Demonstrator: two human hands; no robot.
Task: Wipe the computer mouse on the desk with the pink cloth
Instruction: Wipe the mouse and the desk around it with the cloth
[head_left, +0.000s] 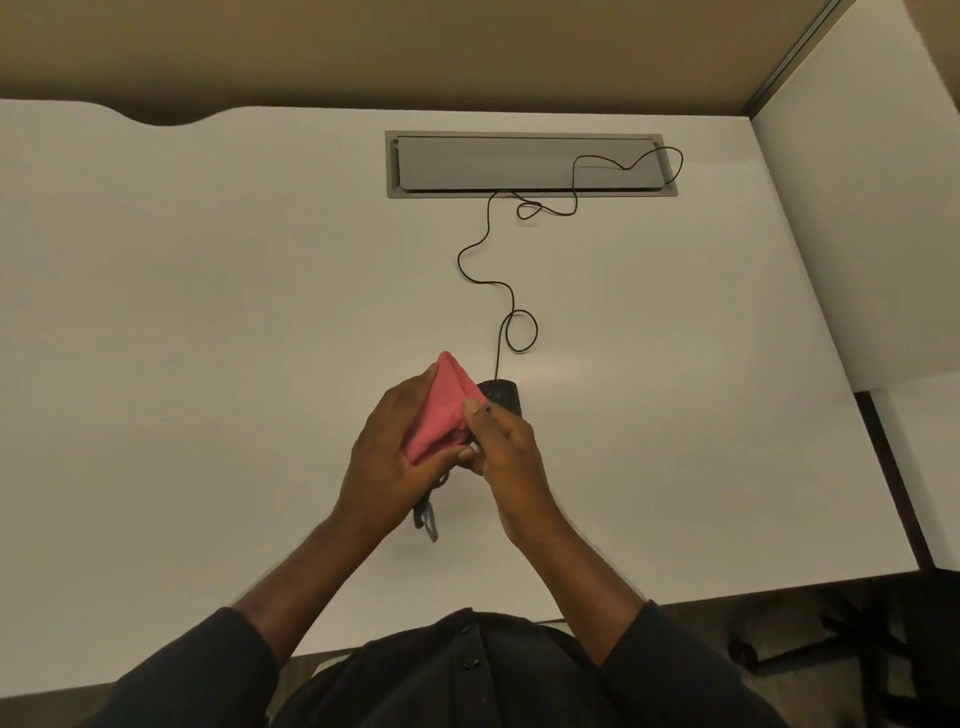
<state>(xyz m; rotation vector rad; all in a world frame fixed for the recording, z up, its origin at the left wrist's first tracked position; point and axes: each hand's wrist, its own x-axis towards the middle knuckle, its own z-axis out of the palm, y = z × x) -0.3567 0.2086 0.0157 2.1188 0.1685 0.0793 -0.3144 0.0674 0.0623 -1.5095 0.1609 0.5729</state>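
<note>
A pink cloth (441, 410) is bunched between both hands above the white desk (208, 312). My left hand (389, 457) grips the cloth from the left, thumb along its lower edge. My right hand (506, 452) pinches the cloth's right side with thumb and fingers. Just behind my right hand lies the black computer mouse (503, 395), mostly hidden; only its front end shows. Its thin black cable (488, 244) snakes away toward the back of the desk. A grey loop or strap (427, 519) hangs below my left hand.
A grey cable-tray lid (524, 163) is set into the desk near the back edge. A white partition (857, 208) bounds the desk on the right. A dark chair base (857, 639) stands on the floor at lower right.
</note>
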